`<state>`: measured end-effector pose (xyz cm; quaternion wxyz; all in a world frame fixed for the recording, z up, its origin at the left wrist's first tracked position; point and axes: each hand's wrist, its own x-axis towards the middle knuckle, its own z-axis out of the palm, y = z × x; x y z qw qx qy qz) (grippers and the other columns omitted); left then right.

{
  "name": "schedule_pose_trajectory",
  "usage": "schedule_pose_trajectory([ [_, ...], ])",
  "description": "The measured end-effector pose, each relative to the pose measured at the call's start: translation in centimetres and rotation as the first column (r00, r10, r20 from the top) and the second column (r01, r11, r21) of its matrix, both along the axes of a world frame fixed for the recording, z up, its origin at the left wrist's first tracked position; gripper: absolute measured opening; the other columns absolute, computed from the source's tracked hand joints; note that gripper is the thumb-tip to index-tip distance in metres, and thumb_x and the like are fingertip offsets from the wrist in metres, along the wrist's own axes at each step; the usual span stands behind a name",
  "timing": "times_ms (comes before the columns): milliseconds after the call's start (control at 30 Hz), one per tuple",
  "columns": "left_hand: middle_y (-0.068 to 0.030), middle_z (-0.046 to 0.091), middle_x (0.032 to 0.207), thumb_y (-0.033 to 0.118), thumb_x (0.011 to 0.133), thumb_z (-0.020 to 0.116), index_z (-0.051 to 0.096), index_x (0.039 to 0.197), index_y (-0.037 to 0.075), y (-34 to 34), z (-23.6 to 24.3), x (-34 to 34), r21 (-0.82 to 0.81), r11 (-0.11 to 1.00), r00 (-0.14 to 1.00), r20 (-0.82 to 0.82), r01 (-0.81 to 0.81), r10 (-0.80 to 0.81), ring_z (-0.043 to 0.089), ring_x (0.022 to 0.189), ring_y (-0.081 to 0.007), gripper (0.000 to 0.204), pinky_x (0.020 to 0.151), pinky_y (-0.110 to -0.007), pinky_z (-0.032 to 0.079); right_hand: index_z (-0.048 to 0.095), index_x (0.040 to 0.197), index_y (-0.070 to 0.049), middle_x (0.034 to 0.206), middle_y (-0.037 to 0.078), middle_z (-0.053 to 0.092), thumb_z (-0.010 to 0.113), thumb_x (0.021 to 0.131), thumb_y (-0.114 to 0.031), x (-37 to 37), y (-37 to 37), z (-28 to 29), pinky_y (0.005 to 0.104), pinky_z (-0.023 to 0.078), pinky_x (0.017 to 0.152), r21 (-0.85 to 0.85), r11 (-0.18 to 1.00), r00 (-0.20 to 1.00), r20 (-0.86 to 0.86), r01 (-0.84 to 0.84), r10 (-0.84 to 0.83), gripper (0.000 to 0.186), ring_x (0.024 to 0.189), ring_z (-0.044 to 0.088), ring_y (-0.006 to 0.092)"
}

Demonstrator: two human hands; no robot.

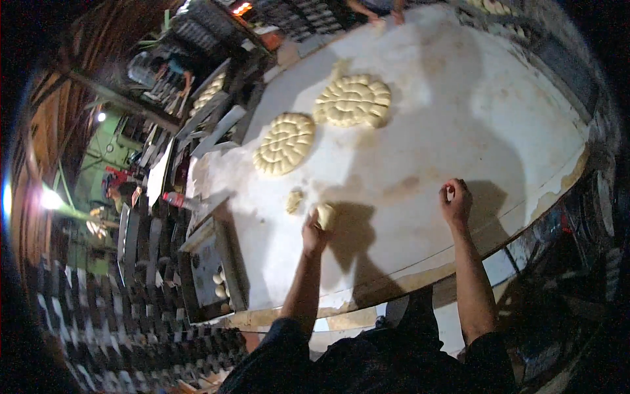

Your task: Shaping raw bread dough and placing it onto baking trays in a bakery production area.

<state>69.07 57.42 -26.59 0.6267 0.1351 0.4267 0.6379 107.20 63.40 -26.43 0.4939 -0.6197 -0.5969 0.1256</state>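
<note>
My left hand grips a lump of pale dough above the white worktop. A small ragged scrap of dough lies just to its left. My right hand is curled above the worktop to the right; a small pale patch shows between its fingers, and I cannot make out what, if anything, it holds. Farther back lie two groups of shaped dough pieces in tight oval arrangements, one at the left and one at the centre.
A metal tray with several dough balls sits at the near left. A plastic bottle and stacked dark trays stand at the left. Other people work at the far edge and back left.
</note>
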Motion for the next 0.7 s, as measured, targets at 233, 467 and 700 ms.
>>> schedule_pose_trajectory([
  [233,-0.0027,0.057,0.084,0.011,0.090,0.057,0.049,0.083,0.012,-12.9,1.2,-1.2,0.185,0.978,0.994,0.041,0.091,-0.101,0.055,0.072,-0.0132,0.011,0.060,-0.027,0.045,0.047,0.097,-0.003,0.095,0.013,0.053,0.062,0.087,-0.038,-21.4,-13.0,-4.7,0.0387,0.042,0.082,-0.106,0.717,0.618,-0.602,-0.689,0.505,0.039,0.095,0.051,0.0185],
  [467,-0.0082,0.059,0.102,0.006,0.088,0.058,0.043,0.102,0.007,-18.7,-0.5,-5.6,0.320,0.931,0.786,-0.615,0.176,0.063,0.059,0.090,-0.0153,0.021,0.077,-0.030,0.049,0.040,0.112,-0.008,0.095,0.007,0.052,0.077,0.076,-0.020,-27.5,-20.3,0.8,0.0293,0.047,0.066,-0.394,0.801,0.821,-0.536,-0.450,0.197,0.053,0.082,0.054,0.0157],
  [700,-0.0124,0.055,0.106,-0.003,0.085,0.055,0.036,0.101,0.006,-21.2,-1.2,-7.6,0.315,0.939,0.878,-0.401,-0.137,0.262,0.053,0.099,-0.0179,0.027,0.081,-0.029,0.045,0.049,0.103,-0.007,0.091,0.005,0.053,0.068,0.082,-0.021,-16.9,-14.8,0.1,0.0302,0.047,0.065,-0.147,0.925,0.727,-0.665,-0.351,0.170,0.031,0.077,0.053,0.0147],
])
